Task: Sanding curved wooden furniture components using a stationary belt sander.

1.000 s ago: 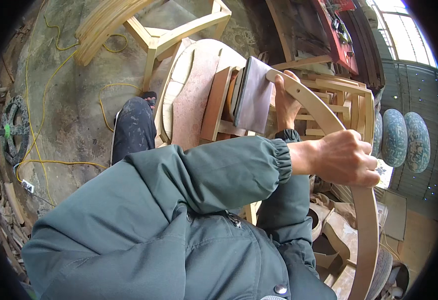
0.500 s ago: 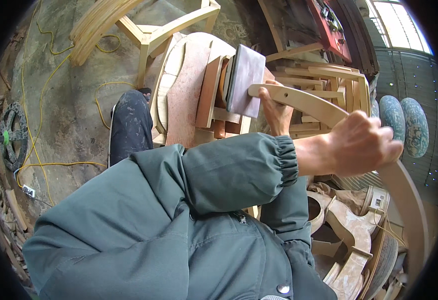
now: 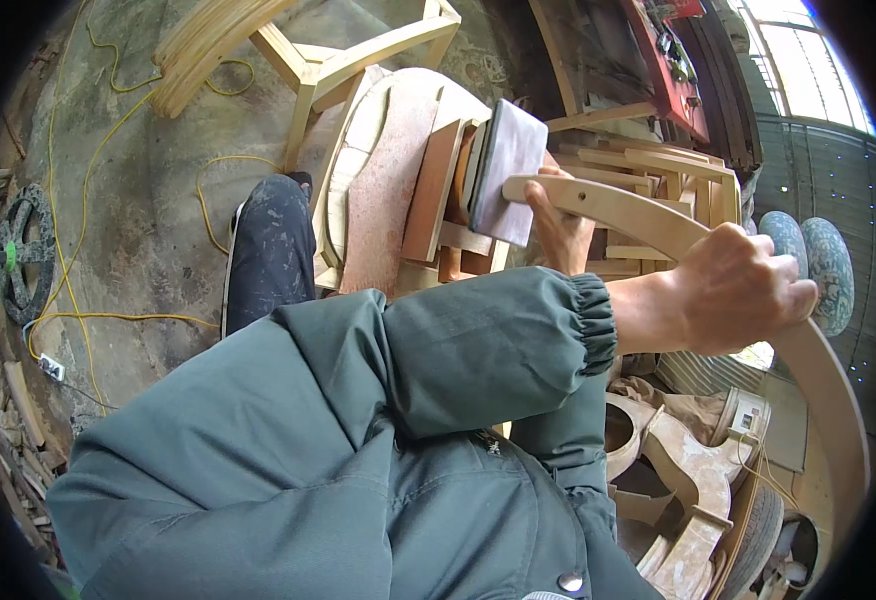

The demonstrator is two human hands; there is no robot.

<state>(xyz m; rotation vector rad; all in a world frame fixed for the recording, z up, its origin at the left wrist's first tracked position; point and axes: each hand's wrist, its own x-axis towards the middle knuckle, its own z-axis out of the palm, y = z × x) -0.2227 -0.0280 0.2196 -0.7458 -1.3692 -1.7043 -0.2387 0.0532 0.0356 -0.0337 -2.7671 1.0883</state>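
A long curved piece of pale wood (image 3: 638,215) with a small hole near its end runs from the centre toward the lower right. My left hand (image 3: 743,290) reaches across my body and is closed in a fist around its middle. Beneath the near end, my right hand (image 3: 564,228) grips it, thumb up on its left side and fingers partly hidden. That end overlaps the face of a flat grey-mauve rectangular pad (image 3: 508,170); whether they touch I cannot tell. Behind the pad, reddish wooden blocks (image 3: 431,190) stand beside a wide curved board (image 3: 388,180).
A pale wooden frame (image 3: 388,55) stands ahead at the far left. Stacked wooden frames (image 3: 693,180) lie beyond my hands, below a red surface (image 3: 663,70). Patterned round objects (image 3: 826,275) and a carved wooden part (image 3: 693,470) are on the right. Yellow cord (image 3: 83,200) trails over the floor.
The view has shifted slightly, so the pad and boards sit a little farther right. The left hand and curved wood have also moved slightly right. Both hands keep their grip.
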